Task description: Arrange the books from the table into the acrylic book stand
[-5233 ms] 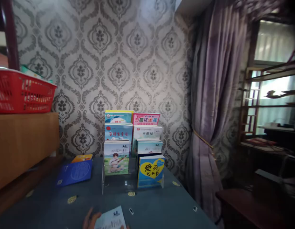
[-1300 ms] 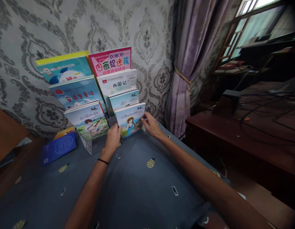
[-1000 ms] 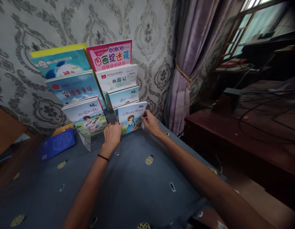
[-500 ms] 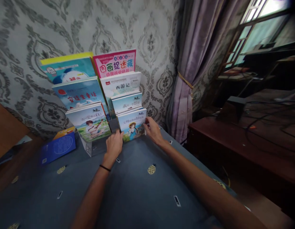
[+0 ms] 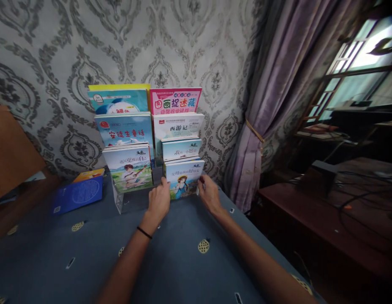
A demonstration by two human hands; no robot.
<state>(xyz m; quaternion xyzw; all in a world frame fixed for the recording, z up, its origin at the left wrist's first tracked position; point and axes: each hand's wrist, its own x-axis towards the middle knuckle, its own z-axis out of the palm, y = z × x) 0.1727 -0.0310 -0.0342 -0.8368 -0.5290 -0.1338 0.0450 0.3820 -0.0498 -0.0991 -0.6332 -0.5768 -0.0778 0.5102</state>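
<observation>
A front picture book [image 5: 185, 182] with a girl in a yellow hat on its cover stands at the lower right of a tiered book stand [image 5: 118, 202]. My left hand [image 5: 160, 197] is closed at its lower left edge, and my right hand [image 5: 210, 194] pinches the right edge. Behind it rise a light-blue book [image 5: 180, 148], a white book [image 5: 179, 126] and a pink book [image 5: 176, 100]. To the left stand a book with a guitar player [image 5: 130, 171], a blue storybook [image 5: 124, 126] and a teal book [image 5: 120, 99].
A blue book [image 5: 78, 195] lies flat on the table left of the stand, with an orange book [image 5: 90, 175] partly under it. Patterned wallpaper backs the table [image 5: 170, 261]. A tied purple curtain [image 5: 251, 147] and a dark red desk [image 5: 303, 215] with cables are on the right.
My view has turned, so the stand and books appear more upright and farther right and lower. Both hands remain at the sides of the front book.
</observation>
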